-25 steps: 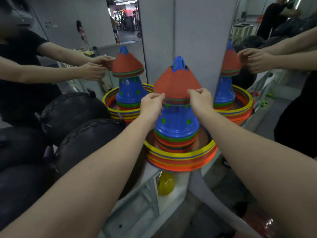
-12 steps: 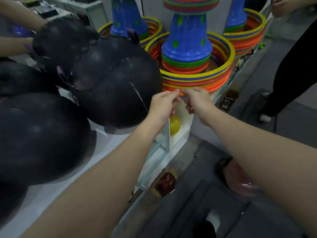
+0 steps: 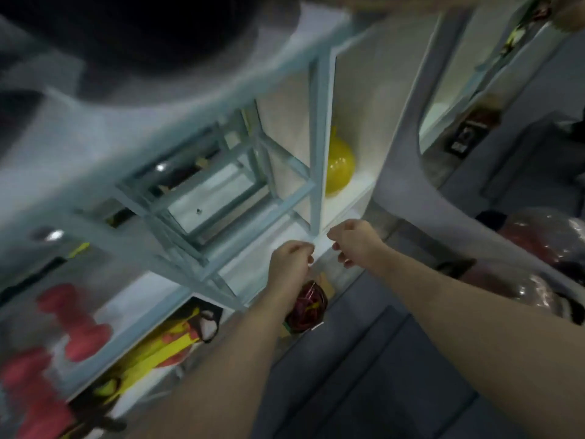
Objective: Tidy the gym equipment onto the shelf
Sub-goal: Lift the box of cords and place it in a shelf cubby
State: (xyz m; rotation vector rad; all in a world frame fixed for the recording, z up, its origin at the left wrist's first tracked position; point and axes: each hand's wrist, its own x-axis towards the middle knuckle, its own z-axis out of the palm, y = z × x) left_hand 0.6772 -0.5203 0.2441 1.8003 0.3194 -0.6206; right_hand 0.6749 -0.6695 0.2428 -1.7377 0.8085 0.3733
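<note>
The view is blurred and looks down the front of a white shelf unit (image 3: 316, 137). My left hand (image 3: 289, 261) and my right hand (image 3: 351, 240) hang side by side in front of a lower shelf edge, both loosely curled with nothing visible in them. A dark red ball wrapped in coloured bands (image 3: 306, 307) lies on the floor just below my left hand. Inside the compartment above my hands stands a yellow kettlebell-like object (image 3: 338, 164). Black round bags (image 3: 142, 30) sit on the shelf top.
Red dumbbells (image 3: 76, 321) and yellow-red resistance bands (image 3: 171, 340) fill the lower left compartments. At right, two clear-wrapped reddish balls (image 3: 544, 245) rest on the dark grey floor (image 3: 380, 359). A mirror (image 3: 474, 99) stands right of the shelf.
The view has swung down from the stacked cones and rings to the lower shelves and floor. Both hands have dropped from the ring stack's rim to the lower shelf edge.
</note>
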